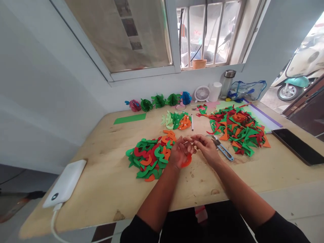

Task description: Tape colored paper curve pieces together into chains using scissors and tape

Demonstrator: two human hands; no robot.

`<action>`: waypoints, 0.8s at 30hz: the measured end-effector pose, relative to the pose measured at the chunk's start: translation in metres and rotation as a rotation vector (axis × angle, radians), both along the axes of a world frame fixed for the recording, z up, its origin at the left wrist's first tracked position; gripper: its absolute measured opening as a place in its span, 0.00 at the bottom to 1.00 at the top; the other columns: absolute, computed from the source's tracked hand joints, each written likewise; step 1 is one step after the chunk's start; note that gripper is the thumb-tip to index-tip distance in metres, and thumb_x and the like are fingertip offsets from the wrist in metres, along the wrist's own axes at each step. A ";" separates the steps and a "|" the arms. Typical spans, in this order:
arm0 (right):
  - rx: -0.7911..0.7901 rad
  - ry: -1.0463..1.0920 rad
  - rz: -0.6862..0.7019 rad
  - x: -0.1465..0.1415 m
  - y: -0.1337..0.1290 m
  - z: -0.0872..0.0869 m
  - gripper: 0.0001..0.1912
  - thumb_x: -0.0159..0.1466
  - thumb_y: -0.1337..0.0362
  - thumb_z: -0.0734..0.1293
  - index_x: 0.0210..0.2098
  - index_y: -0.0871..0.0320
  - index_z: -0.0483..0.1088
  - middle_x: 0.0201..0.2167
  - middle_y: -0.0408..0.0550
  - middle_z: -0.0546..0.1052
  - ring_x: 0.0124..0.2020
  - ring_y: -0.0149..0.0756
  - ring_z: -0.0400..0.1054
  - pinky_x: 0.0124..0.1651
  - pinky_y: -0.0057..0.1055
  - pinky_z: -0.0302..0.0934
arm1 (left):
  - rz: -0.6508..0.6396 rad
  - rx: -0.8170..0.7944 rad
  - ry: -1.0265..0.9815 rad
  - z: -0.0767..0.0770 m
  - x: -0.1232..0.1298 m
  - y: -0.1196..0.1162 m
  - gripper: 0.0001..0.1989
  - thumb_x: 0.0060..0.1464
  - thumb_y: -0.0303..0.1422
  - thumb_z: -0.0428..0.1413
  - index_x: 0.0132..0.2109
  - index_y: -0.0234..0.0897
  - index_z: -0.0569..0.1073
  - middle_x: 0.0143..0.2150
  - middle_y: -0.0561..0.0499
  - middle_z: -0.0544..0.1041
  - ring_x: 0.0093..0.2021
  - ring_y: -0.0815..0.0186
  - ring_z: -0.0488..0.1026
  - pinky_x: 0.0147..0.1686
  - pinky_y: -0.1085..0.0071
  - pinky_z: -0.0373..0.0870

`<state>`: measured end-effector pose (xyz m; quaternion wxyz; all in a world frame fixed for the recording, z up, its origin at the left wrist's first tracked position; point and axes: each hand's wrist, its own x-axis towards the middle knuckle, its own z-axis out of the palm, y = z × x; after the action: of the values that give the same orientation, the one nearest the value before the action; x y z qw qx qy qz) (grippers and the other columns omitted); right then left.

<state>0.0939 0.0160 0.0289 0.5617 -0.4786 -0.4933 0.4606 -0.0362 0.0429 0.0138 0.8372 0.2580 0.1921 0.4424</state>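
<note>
"First item, on the left?"
"A pile of curved cut pieces point(149, 157) on the table point(101, 152), green, red and orange, overlapping. Judged light and flexible, easily creased; take one by its broad middle, not a thin tip."

"Next, to the right?"
"An orange piece point(186, 162), at the near right edge of the left hand point(182, 150) and partly hidden by it. Probably soft and almost weightless; a light pinch on the rounded edge should serve."

"State of the hands?"
"Left: palm upturned, fingers half curled; whether it grips the orange piece, I cannot tell. Right hand point(204, 145): thumb and forefinger drawn close to the left fingertips; anything between them is too small to tell."

"Farther right?"
"A blue-handled tool point(224, 148) just beside the right hand, then a heap of pointed scraps point(243, 131). Their thin corners would likely bend first."
</note>
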 end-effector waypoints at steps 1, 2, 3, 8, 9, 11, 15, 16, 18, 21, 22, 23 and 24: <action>-0.005 0.017 0.016 0.000 0.000 -0.001 0.14 0.55 0.57 0.66 0.38 0.57 0.71 0.32 0.46 0.77 0.30 0.32 0.69 0.31 0.28 0.61 | 0.005 -0.010 0.002 0.000 0.000 0.000 0.18 0.54 0.45 0.49 0.31 0.37 0.75 0.17 0.53 0.65 0.22 0.67 0.66 0.27 0.69 0.61; -0.011 0.031 0.033 0.000 0.001 -0.001 0.14 0.55 0.57 0.66 0.38 0.57 0.71 0.32 0.46 0.76 0.29 0.32 0.69 0.30 0.29 0.61 | 0.008 -0.015 -0.001 0.000 0.001 0.000 0.18 0.54 0.46 0.49 0.32 0.37 0.76 0.17 0.52 0.65 0.22 0.67 0.66 0.27 0.69 0.61; -0.017 0.042 0.047 0.000 0.001 -0.001 0.15 0.55 0.56 0.66 0.38 0.57 0.71 0.32 0.46 0.76 0.28 0.32 0.68 0.29 0.29 0.61 | 0.014 -0.016 -0.007 0.001 0.001 0.000 0.18 0.53 0.46 0.49 0.32 0.37 0.76 0.18 0.52 0.65 0.22 0.67 0.66 0.27 0.69 0.61; -0.018 0.069 0.071 0.000 -0.001 0.002 0.15 0.55 0.55 0.66 0.39 0.57 0.70 0.31 0.46 0.76 0.24 0.31 0.68 0.27 0.30 0.62 | 0.028 -0.041 0.075 0.004 0.003 -0.002 0.19 0.53 0.47 0.49 0.31 0.38 0.77 0.18 0.52 0.65 0.24 0.66 0.67 0.32 0.65 0.63; -0.016 0.072 0.077 0.000 -0.002 0.002 0.15 0.56 0.55 0.66 0.39 0.57 0.70 0.31 0.46 0.76 0.23 0.31 0.68 0.27 0.30 0.62 | 0.030 -0.051 0.092 0.005 0.003 -0.002 0.19 0.53 0.47 0.49 0.31 0.38 0.77 0.18 0.51 0.66 0.25 0.65 0.68 0.33 0.64 0.63; -0.005 0.061 0.068 0.001 -0.003 0.002 0.14 0.56 0.56 0.66 0.39 0.57 0.71 0.32 0.47 0.76 0.25 0.31 0.68 0.28 0.30 0.62 | 0.035 -0.064 0.105 0.006 0.003 -0.003 0.19 0.52 0.47 0.50 0.31 0.38 0.77 0.17 0.51 0.65 0.25 0.64 0.68 0.33 0.64 0.63; 0.015 0.019 0.024 0.004 -0.004 0.000 0.11 0.56 0.58 0.67 0.36 0.56 0.72 0.32 0.46 0.76 0.30 0.34 0.69 0.30 0.29 0.62 | 0.015 -0.043 0.046 0.007 0.003 -0.005 0.18 0.53 0.46 0.50 0.32 0.37 0.77 0.17 0.52 0.65 0.22 0.67 0.66 0.30 0.67 0.62; 0.016 0.018 0.025 0.004 -0.004 -0.001 0.11 0.56 0.58 0.67 0.36 0.56 0.72 0.31 0.46 0.76 0.30 0.33 0.69 0.30 0.29 0.62 | 0.003 -0.038 0.026 0.007 0.003 -0.006 0.18 0.53 0.45 0.50 0.32 0.37 0.77 0.17 0.52 0.66 0.22 0.67 0.66 0.29 0.67 0.62; 0.011 0.029 0.041 0.005 -0.004 -0.002 0.11 0.56 0.58 0.67 0.37 0.57 0.72 0.31 0.45 0.75 0.29 0.32 0.69 0.29 0.28 0.62 | -0.016 -0.037 0.003 0.006 0.003 -0.006 0.18 0.54 0.45 0.50 0.33 0.36 0.77 0.16 0.52 0.66 0.21 0.67 0.66 0.29 0.68 0.61; 0.005 0.038 0.064 0.006 -0.003 -0.003 0.12 0.56 0.57 0.67 0.37 0.57 0.71 0.30 0.45 0.75 0.27 0.32 0.68 0.28 0.29 0.62 | -0.015 -0.060 0.022 0.006 0.003 -0.006 0.19 0.55 0.45 0.49 0.32 0.37 0.77 0.17 0.52 0.66 0.21 0.67 0.66 0.29 0.68 0.61; 0.007 0.030 0.058 0.006 -0.003 -0.003 0.12 0.56 0.57 0.67 0.36 0.57 0.71 0.29 0.45 0.75 0.27 0.32 0.68 0.29 0.29 0.62 | -0.011 -0.069 0.034 0.006 0.003 -0.006 0.19 0.55 0.45 0.49 0.31 0.37 0.77 0.17 0.52 0.66 0.21 0.67 0.66 0.29 0.67 0.61; 0.012 0.016 0.049 0.006 -0.003 -0.002 0.12 0.56 0.56 0.67 0.35 0.57 0.71 0.28 0.45 0.75 0.27 0.32 0.68 0.29 0.29 0.61 | -0.009 -0.077 0.042 0.006 0.003 -0.006 0.19 0.55 0.45 0.49 0.31 0.37 0.76 0.17 0.52 0.66 0.21 0.68 0.66 0.28 0.68 0.61; 0.020 0.000 0.039 0.006 -0.003 -0.002 0.12 0.55 0.56 0.68 0.34 0.57 0.71 0.28 0.44 0.74 0.27 0.32 0.68 0.29 0.29 0.61 | -0.008 -0.080 0.044 0.006 0.003 -0.006 0.19 0.55 0.45 0.49 0.30 0.37 0.76 0.16 0.53 0.66 0.21 0.68 0.66 0.28 0.68 0.60</action>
<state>0.1003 0.0132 0.0267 0.5574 -0.4633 -0.5073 0.4662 -0.0329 0.0371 0.0201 0.8442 0.2349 0.2267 0.4252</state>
